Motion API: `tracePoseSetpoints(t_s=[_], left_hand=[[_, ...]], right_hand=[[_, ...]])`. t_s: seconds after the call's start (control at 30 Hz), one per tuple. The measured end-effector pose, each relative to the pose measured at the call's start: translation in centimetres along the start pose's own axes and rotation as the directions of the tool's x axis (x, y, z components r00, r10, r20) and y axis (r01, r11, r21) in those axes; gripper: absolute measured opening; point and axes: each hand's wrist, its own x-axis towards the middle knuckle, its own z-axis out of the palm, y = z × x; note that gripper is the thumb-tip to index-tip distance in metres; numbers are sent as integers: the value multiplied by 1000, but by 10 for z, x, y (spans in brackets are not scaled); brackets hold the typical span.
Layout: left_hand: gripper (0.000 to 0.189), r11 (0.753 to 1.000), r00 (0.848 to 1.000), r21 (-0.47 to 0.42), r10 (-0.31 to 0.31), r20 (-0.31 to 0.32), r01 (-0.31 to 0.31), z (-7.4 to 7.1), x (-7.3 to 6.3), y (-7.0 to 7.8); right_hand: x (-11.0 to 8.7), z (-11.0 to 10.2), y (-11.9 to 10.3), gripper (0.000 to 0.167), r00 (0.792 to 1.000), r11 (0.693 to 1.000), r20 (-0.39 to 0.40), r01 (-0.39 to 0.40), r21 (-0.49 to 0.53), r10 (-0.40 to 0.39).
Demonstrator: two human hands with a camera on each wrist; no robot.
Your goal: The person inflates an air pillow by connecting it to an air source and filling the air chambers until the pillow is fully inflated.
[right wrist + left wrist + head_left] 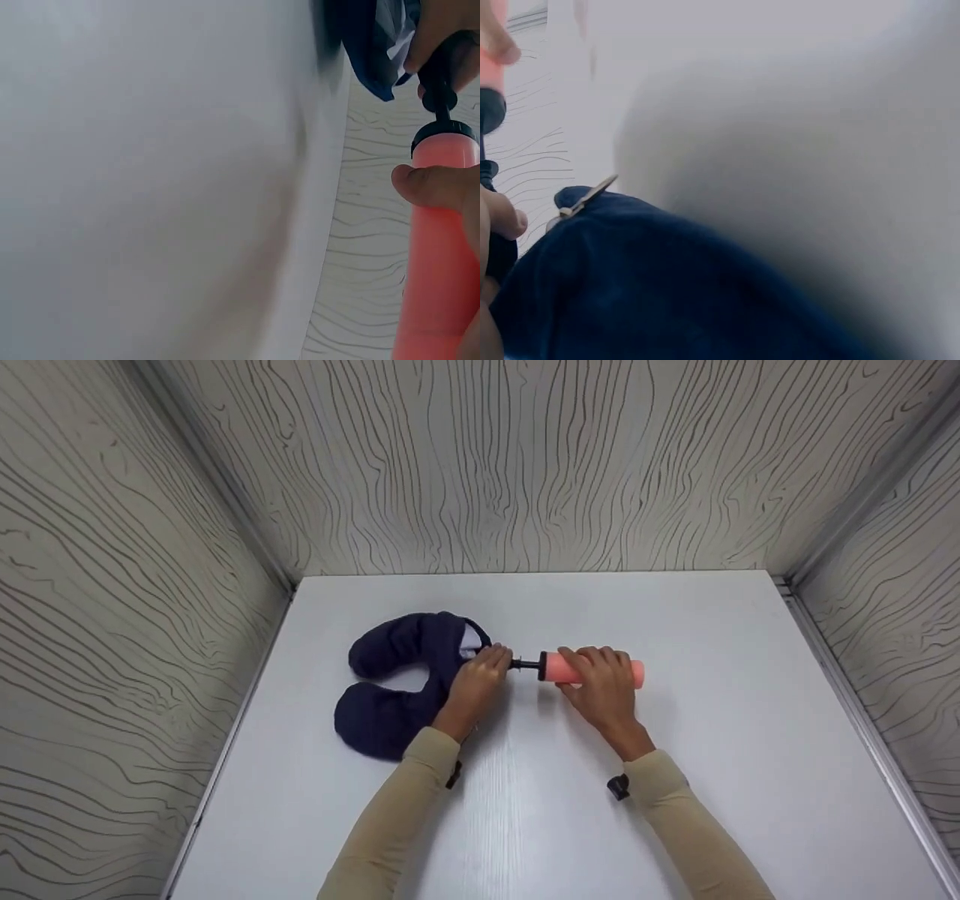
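Indoors, white table [757,735] amid line-patterned walls [480,472], both hands [478,682] [606,691] tight round a pink pump [553,667].

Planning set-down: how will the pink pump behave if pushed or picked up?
The pump would likely roll if pushed loose, since its barrel looks round. Its smooth surface may be slippery. It seems stiff: no dent shows where the right hand grips it.

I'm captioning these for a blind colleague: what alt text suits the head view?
A person's right hand grips a coral-pink hand pump while the left hand holds its black end at the edge of a navy U-shaped neck pillow on a white table.
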Motion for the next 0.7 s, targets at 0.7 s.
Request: tracePoseSetpoints(t_s=[0.7], left_hand=[[28,997,999,-77,-23,-30,21,-5,3,-10]], right_hand=[[5,-8,9,68,999,999,-9,30,-25,-30]])
